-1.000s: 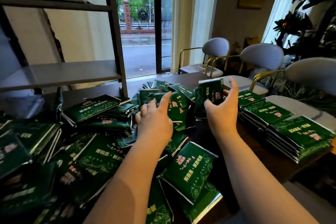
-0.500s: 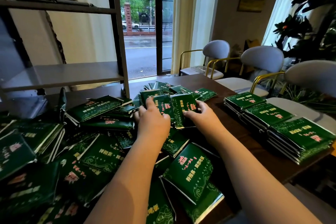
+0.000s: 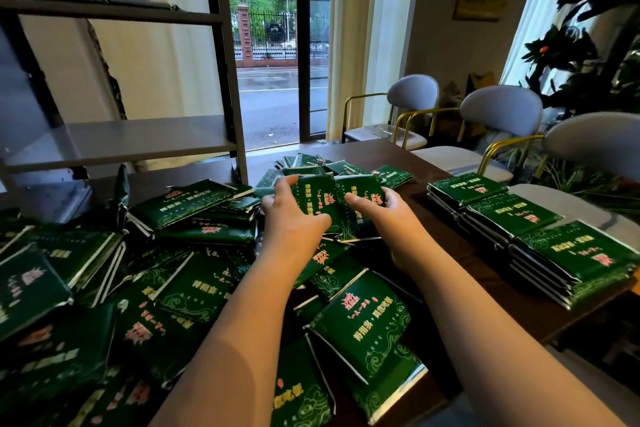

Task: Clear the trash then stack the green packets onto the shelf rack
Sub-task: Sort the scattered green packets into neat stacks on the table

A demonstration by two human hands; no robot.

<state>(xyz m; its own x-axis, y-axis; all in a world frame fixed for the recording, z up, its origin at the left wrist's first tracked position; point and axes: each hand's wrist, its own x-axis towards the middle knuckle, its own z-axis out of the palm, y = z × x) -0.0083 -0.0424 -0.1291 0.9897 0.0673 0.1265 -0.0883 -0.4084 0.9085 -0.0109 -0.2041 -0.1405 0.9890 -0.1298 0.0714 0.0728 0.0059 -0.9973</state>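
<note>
Many dark green packets with gold and red print lie in a loose heap [image 3: 194,291] over the left and middle of a dark wooden table [image 3: 450,246]. My left hand [image 3: 294,222] and my right hand [image 3: 384,215] are together at the middle of the heap. Each grips a side of a small bundle of green packets [image 3: 332,201] held upright between them. The grey metal shelf rack [image 3: 117,139] stands at the left, its middle shelf bare. On the top shelf lie a few dark flat things.
Three neat stacks of green packets [image 3: 512,215] sit along the table's right edge. Three grey chairs with gold frames [image 3: 498,111] line the right side. A dark plant [image 3: 588,45] stands far right. A glass door [image 3: 277,80] is behind the table.
My right hand held one packet up in the air, then brought it down to the heap. Both hands have now closed around a bundle of packets and pulled it slightly nearer.
</note>
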